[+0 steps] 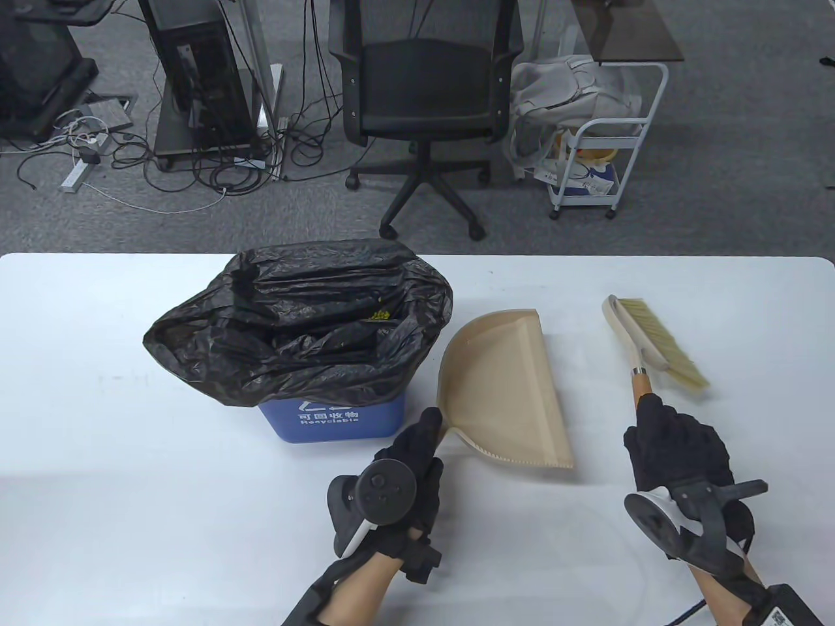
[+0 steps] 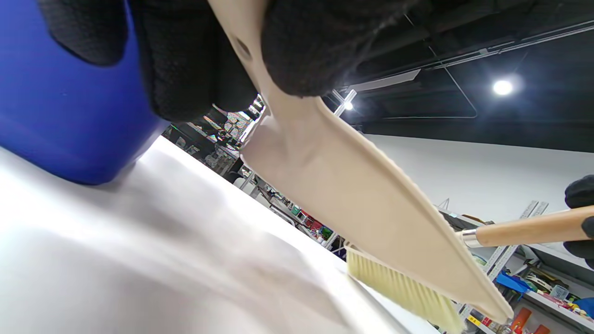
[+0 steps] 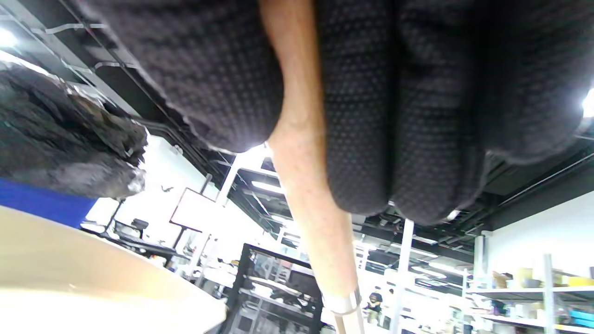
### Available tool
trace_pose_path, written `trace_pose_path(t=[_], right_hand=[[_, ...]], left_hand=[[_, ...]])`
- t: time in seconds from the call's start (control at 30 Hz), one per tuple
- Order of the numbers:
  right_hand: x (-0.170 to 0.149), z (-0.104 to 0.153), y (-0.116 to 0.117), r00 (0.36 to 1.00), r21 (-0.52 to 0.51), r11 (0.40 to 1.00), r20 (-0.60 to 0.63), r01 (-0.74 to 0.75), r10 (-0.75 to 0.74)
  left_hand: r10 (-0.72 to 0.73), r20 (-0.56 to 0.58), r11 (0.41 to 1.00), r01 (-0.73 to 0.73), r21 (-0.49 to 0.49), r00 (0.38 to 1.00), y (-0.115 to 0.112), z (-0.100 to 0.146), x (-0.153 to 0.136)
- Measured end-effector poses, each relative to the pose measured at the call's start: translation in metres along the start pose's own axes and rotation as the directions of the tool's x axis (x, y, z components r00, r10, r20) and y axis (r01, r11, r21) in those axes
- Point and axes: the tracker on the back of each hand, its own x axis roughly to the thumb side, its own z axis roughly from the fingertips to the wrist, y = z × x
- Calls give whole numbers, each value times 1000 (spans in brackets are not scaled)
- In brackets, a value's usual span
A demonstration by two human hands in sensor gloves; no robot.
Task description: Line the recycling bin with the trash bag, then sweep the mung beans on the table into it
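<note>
Table view from above: a blue plastic recycling bin stands on the white table, lined with a crumpled black trash bag whose rim folds out over the bin's edge. A small yellowish patch deep inside the bag may be mung beans, though it is too small to tell. Just right of the bin lies a beige plastic dustpan, its handle clasped by the curled fingers of the gloved left hand. Further right, the gloved right hand wraps its fingers round the wooden handle of a hand brush with pale bristles; the right wrist view confirms the fingers closed on that handle. The brush head lies apart from the dustpan
</note>
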Motion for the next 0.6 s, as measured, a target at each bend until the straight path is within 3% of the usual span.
trace_pose_path(t=[0.6], right_hand=[[-2, 18, 72, 960, 294, 945, -186, -147, 207]], left_hand=[[6, -13, 1000, -6, 3, 1000, 3, 2, 0]])
